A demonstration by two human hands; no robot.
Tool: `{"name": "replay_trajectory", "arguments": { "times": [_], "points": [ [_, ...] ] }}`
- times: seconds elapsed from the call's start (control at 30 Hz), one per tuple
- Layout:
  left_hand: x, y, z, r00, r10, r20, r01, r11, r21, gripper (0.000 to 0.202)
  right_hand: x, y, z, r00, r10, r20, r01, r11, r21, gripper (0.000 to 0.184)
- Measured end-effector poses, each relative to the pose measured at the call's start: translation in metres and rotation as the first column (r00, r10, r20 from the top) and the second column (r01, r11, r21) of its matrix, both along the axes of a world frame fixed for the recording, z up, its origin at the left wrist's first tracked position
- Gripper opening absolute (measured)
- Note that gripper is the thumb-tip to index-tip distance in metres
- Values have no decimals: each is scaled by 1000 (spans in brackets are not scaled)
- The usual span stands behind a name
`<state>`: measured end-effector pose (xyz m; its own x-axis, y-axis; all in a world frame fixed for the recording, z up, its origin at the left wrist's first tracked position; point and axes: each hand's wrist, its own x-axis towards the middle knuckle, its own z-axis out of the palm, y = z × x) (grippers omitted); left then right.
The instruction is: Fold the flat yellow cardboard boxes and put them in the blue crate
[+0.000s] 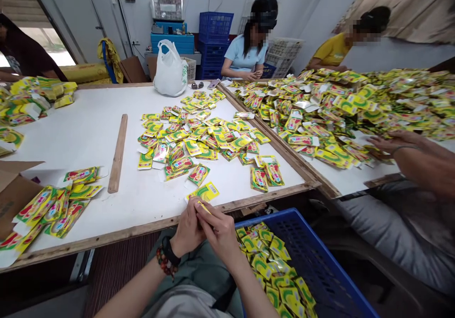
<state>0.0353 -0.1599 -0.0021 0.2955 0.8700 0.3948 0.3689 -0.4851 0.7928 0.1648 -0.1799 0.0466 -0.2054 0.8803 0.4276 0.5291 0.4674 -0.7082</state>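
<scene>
My left hand (187, 230) and my right hand (219, 225) meet just in front of the table's near edge. Both are closed around a small yellow box (203, 206), mostly hidden by my fingers. Just beyond my fingertips a yellow and green box (209, 191) lies near the table edge. A loose heap of similar small boxes (192, 146) spreads over the white tabletop ahead, some with white end flaps sticking out. Right of my right hand, a blue plastic crate (314, 256) holds many of these boxes.
A wooden strip (118, 154) lies on the table, and a wooden rail (270, 131) divides off a large box pile (341, 104). A white plastic bag (170, 69) stands at the back. Other people sit around; a co-worker's hands (394, 142) reach in from the right. A cardboard carton (16, 185) stands left.
</scene>
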Motion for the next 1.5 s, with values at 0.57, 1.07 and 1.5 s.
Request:
{"name": "replay_trajectory", "arguments": {
  "times": [0.57,1.07,1.5],
  "points": [
    [21,25,40,997,43,57,-32,985,-169,37,137,122,-15,729,-657,191,684,691,-234,87],
    [49,21,6,979,203,-32,-205,968,-147,61,23,39,-13,446,-460,-768,-215,778,-590,31],
    [43,18,1,990,124,-63,-132,979,-153,69,23,33,-1,823,-365,-435,95,843,-529,38]
  ]
}}
